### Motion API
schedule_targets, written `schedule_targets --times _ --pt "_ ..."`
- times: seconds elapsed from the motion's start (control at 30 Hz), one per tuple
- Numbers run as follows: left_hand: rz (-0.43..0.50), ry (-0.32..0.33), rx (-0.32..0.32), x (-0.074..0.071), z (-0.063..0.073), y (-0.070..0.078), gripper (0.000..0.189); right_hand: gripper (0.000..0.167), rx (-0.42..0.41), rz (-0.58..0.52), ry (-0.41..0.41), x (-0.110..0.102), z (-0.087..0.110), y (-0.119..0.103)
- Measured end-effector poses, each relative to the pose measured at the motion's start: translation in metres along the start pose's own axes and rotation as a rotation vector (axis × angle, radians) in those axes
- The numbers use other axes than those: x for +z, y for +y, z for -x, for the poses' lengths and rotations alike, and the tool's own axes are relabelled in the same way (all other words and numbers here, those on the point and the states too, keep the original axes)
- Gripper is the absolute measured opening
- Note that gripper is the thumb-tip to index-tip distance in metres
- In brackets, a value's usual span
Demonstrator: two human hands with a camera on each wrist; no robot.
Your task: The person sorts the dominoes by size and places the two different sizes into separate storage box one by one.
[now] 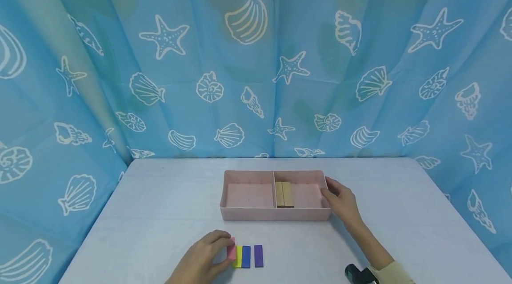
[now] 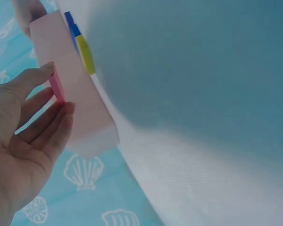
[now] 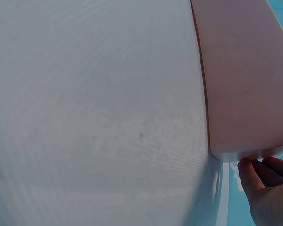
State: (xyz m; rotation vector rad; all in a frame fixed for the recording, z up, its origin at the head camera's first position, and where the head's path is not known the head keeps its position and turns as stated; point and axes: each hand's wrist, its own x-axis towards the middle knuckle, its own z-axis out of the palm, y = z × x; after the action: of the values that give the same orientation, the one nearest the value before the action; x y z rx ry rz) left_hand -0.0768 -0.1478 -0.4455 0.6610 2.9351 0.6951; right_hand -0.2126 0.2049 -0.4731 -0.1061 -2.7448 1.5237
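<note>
My left hand (image 1: pixel 206 256) pinches a pink block (image 1: pixel 231 249) between thumb and fingers, at the left end of a row of blocks. Beside it stand a yellow block (image 1: pixel 238 257) and a blue block (image 1: pixel 246 257), close together, with a purple block (image 1: pixel 258 256) a small gap to the right. My right hand (image 1: pixel 343 199) grips the right end wall of a pink two-compartment box (image 1: pixel 276 214), thumb on the inner side and fingers outside. Two tan wooden blocks (image 1: pixel 284 194) lie side by side in the right compartment, against the divider.
A white-covered table (image 1: pixel 160 199) carries everything. Behind and at the sides hangs a blue curtain (image 1: pixel 224 62) with shell and starfish prints. On the right wrist is a dark strapped device (image 1: pixel 357 274), next to a pale sleeve (image 1: pixel 392 274).
</note>
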Motion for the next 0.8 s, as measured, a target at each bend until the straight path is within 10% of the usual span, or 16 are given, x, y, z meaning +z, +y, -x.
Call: schedule_targets --times 0.8 --pt "0.053 0.233 0.184 -0.025 -0.044 0.017 0.027 0.053 -0.007 -0.013 -0.006 -0.001 -0.002 0.005"
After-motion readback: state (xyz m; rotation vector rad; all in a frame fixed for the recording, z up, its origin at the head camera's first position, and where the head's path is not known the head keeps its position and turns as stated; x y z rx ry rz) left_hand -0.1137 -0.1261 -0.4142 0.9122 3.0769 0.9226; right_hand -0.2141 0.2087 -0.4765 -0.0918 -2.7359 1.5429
